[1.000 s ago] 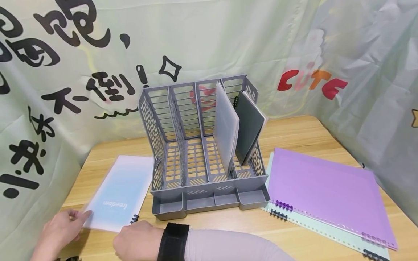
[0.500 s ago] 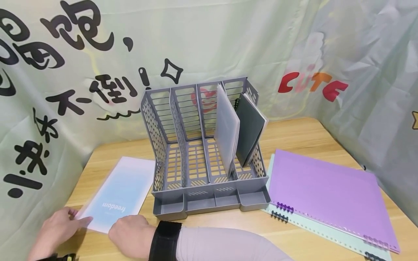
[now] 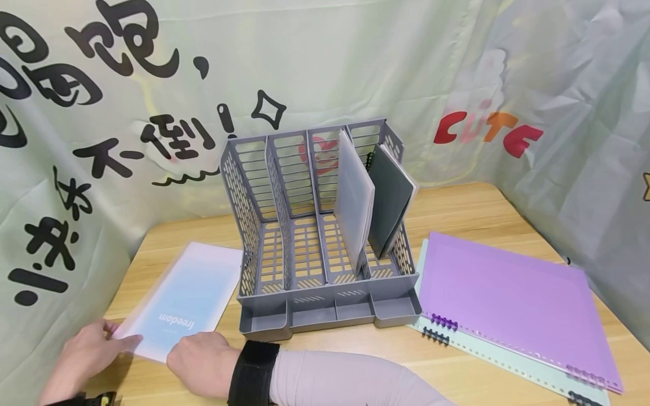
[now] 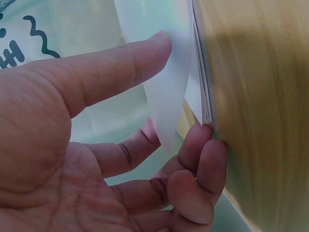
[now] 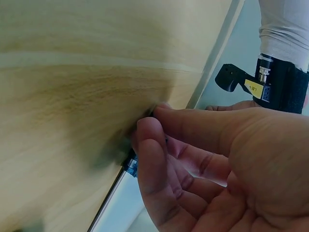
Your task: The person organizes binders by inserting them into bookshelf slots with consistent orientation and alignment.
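Observation:
A ring-bound notebook [image 3: 189, 293] with a translucent cover over a pale blue page marked "freedom" lies on the left of the table. My left hand [image 3: 93, 351] holds its near left corner. In the left wrist view the thumb [image 4: 145, 60] lies on the lifted cover [image 4: 166, 96], with fingers behind it and at the page corner. My right hand [image 3: 203, 363] grips the near right corner at the binding. The right wrist view shows thumb and fingertips [image 5: 149, 128] pinched there, hiding part of the dark rings [image 5: 130, 164].
A grey file rack [image 3: 325, 293] with upright dividers stands mid-table. A whitish notebook [image 3: 354, 197] and a dark one [image 3: 388, 200] stand in its right side. A purple notebook [image 3: 513, 304] lies over a mint-green one [image 3: 508, 361] on the right. Printed cloth [image 3: 355, 67] hangs behind.
My right hand has shifted slightly left onto the binding corner, covering rings that showed before. The left hand keeps to the near left corner. The head view has shifted a little.

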A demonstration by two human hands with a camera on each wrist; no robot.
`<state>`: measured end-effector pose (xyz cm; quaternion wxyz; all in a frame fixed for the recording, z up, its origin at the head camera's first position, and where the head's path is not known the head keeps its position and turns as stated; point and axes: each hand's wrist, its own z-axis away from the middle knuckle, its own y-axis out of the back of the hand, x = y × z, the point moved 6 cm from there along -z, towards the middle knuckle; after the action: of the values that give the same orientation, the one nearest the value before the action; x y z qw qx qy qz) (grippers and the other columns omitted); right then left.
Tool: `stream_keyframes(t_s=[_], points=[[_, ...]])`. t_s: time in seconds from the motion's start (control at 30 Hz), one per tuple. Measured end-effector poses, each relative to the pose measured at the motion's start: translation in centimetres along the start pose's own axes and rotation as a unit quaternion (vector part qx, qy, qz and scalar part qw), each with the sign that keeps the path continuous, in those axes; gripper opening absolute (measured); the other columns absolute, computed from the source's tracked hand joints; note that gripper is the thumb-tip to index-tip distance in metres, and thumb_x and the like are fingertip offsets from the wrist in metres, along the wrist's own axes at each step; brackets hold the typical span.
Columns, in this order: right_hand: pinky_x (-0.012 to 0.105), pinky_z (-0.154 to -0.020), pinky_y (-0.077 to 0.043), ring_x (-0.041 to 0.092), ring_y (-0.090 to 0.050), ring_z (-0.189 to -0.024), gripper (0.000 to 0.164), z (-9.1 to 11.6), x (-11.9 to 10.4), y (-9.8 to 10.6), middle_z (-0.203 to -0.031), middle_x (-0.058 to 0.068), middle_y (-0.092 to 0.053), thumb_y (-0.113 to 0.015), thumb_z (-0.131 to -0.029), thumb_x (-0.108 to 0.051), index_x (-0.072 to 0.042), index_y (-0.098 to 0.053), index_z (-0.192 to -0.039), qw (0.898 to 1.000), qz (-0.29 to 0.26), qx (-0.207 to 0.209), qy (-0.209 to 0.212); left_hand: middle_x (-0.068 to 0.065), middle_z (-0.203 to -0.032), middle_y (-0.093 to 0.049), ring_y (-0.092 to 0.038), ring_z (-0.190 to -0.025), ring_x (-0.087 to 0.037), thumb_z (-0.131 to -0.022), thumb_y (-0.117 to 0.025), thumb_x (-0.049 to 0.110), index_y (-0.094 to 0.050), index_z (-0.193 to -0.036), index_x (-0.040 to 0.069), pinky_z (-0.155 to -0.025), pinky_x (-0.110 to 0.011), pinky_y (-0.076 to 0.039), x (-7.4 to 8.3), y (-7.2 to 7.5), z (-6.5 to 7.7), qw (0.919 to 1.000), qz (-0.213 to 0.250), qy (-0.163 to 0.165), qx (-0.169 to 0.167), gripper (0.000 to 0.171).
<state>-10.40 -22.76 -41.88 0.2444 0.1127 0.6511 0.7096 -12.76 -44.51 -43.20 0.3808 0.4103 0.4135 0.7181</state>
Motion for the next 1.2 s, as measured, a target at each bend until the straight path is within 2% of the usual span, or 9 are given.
stream_keyframes(t_s=[0.43,0.73,0.9,1.03,1.2], points=[[0.021,-0.036,-0.038,0.001,-0.042,-0.052,0.030,-0.40,-0.08,-0.12,-0.063,-0.013,-0.046,-0.055,-0.098,-0.018,-0.027,-0.056,-0.070,1.000,0.006,0.009,-0.006,-0.007,-0.076,-0.054,-0.049,-0.075,-0.030,-0.075,-0.069,0.061,-0.049,-0.100,-0.006,-0.060,-0.036,-0.035,-0.17,-0.21,0.18,0.9998,0.005,0.004,0.016,0.075],[0.023,-0.035,-0.038,0.001,-0.043,-0.053,0.027,-0.62,-0.22,-0.32,-0.065,-0.014,-0.047,-0.057,-0.097,-0.019,-0.026,-0.054,-0.071,1.000,0.005,0.012,-0.018,-0.008,-0.078,-0.055,-0.048,-0.077,-0.032,-0.078,-0.069,0.058,-0.044,-0.109,-0.008,-0.062,-0.038,-0.036,-0.20,-0.09,0.13,0.9996,0.014,0.012,0.023,0.077],[0.024,-0.034,-0.039,0.001,-0.044,-0.053,0.025,-0.63,-0.40,-0.25,-0.066,-0.014,-0.048,-0.057,-0.097,-0.021,-0.027,-0.055,-0.073,1.000,0.009,0.014,-0.018,-0.008,-0.077,-0.054,-0.048,-0.075,-0.031,-0.078,-0.069,0.058,-0.044,-0.107,-0.008,-0.061,-0.038,-0.035,-0.10,-0.08,0.20,0.9995,0.010,0.014,0.026,0.076],[0.022,-0.035,-0.039,0.001,-0.043,-0.052,0.027,-0.74,-0.57,-0.27,-0.065,-0.014,-0.047,-0.056,-0.097,-0.019,-0.026,-0.054,-0.072,1.000,-0.003,0.008,-0.007,-0.010,-0.078,-0.054,-0.048,-0.074,-0.031,-0.078,-0.069,0.057,-0.044,-0.107,-0.008,-0.062,-0.038,-0.035,0.10,0.01,0.29,0.9994,0.005,0.013,0.033,0.075],[0.020,-0.037,-0.039,0.001,-0.043,-0.052,0.027,-0.96,-0.71,-0.38,-0.065,-0.014,-0.047,-0.056,-0.097,-0.018,-0.026,-0.054,-0.071,1.000,-0.012,-0.003,-0.003,-0.010,-0.079,-0.055,-0.048,-0.072,-0.029,-0.079,-0.069,0.056,-0.046,-0.106,-0.005,-0.061,-0.038,-0.034,0.37,0.32,0.54,0.9989,-0.013,-0.003,0.046,0.071]])
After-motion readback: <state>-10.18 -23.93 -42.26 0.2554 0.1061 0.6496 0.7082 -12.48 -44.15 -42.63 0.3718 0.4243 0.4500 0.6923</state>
